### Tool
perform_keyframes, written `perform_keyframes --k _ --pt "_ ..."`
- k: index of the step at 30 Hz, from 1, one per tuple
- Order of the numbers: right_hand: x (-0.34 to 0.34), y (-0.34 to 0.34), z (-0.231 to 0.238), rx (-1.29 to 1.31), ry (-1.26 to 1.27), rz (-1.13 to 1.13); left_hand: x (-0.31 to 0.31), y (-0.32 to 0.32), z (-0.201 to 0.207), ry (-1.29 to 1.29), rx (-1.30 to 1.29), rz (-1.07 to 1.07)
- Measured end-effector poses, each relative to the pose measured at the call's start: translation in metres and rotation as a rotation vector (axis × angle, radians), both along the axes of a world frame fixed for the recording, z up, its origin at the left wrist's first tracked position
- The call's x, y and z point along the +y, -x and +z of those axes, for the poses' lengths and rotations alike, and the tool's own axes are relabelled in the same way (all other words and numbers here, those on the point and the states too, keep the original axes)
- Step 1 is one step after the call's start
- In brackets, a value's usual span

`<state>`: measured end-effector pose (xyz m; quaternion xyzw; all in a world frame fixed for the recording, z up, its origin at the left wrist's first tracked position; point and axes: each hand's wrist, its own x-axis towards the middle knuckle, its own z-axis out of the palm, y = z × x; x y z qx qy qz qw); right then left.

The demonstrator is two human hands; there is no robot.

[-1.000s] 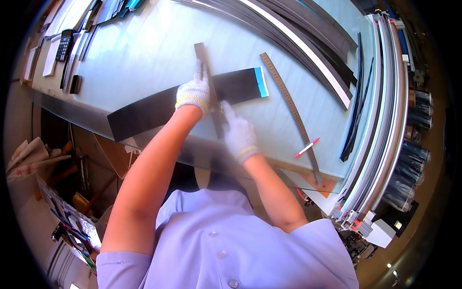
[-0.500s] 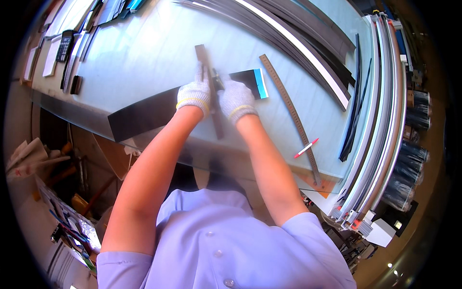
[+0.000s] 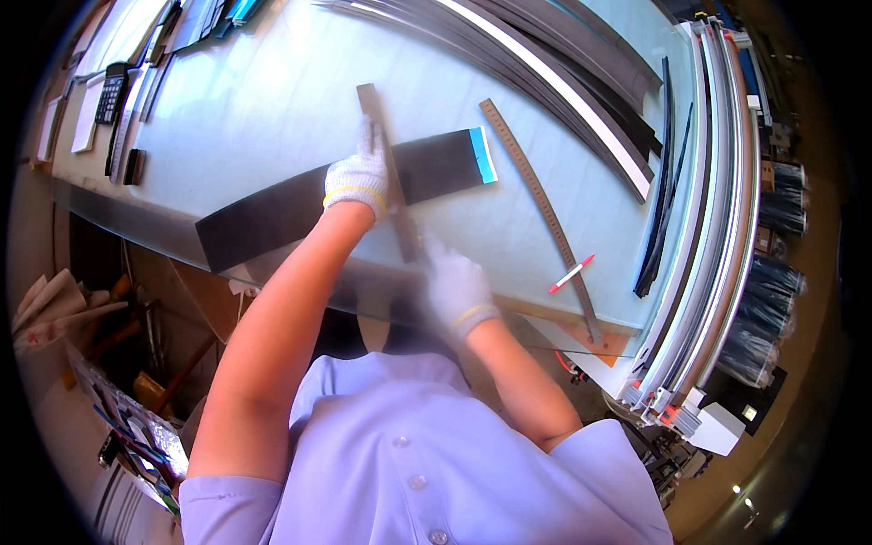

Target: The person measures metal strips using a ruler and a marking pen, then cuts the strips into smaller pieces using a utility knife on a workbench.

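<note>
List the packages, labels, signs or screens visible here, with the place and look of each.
Calculator: far left of the table, dark rectangle with a small pale screen.
White papers: beside the calculator, long pale sheets.
White box: below the table's right end, blocky, plain.

A pale blue tabletop (image 3: 254,100) fills the upper half of the frame under bright, even light. Long metal rails (image 3: 727,227) curve down the right side. Dark bundles (image 3: 767,309) lie beyond them at far right. Clutter and tools (image 3: 136,436) crowd the brown floor at lower left.
</note>
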<state>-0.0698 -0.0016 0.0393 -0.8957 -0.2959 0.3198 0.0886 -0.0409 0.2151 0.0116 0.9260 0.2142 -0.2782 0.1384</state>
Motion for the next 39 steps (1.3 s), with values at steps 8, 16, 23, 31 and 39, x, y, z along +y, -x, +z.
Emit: perform_keyframes --k 8,16,23,31,39 --pt "0.094 -0.082 -0.001 -0.103 -0.107 -0.117 -0.001 0.002 -0.002 -0.009 -0.077 -0.014" --pt "0.066 -0.038 -0.011 -0.085 -0.075 -0.103 0.001 0.004 0.002 0.012 -0.054 -0.006" --pt "0.033 -0.009 -0.005 -0.076 0.003 -0.036 0.0 0.003 -0.01 -0.019 -0.046 0.004" --pt "0.002 0.005 -0.023 -0.054 -0.198 -0.226 -0.001 0.003 -0.001 0.014 -0.048 0.012" --pt "-0.041 -0.005 -0.043 -0.652 -0.15 -0.328 0.004 0.014 -0.001 0.03 -0.142 0.03"
